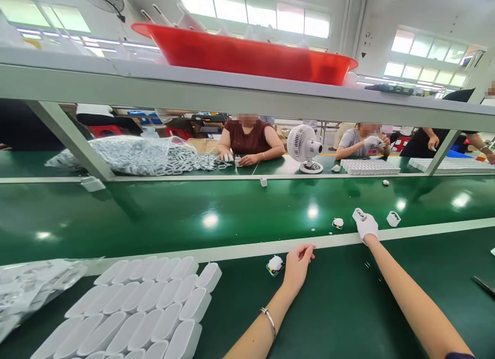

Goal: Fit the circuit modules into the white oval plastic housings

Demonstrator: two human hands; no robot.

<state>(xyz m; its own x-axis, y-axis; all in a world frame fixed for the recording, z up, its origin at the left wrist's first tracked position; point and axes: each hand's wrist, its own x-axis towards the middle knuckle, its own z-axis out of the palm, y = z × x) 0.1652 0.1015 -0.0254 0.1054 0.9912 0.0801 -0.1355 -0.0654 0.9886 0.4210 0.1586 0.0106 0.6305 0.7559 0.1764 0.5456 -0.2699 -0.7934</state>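
Observation:
My right hand [367, 228], in a white glove, reaches over the green conveyor belt and grips a small white oval plastic housing [359, 213]. Parts show inside the housing's open end. A second white housing [393, 218] stands on the belt to its right, and a small circuit board with a white round part [337, 223] lies to its left. My left hand [297, 268], bare with a bracelet at the wrist, hovers by the belt's near edge, its fingers curled together; whether anything is in them is hidden. Just left of it lies another circuit board with a white top [275, 265].
Rows of white oval housings [127, 302] cover the near left, beside a clear plastic bag [34, 292]. A shelf [240, 93] with a red basin [247, 52] spans overhead. Across the belt are people, a small fan [302, 143] and a bag of metallic-looking parts [143, 155]. Dark tweezers [484, 286] lie right.

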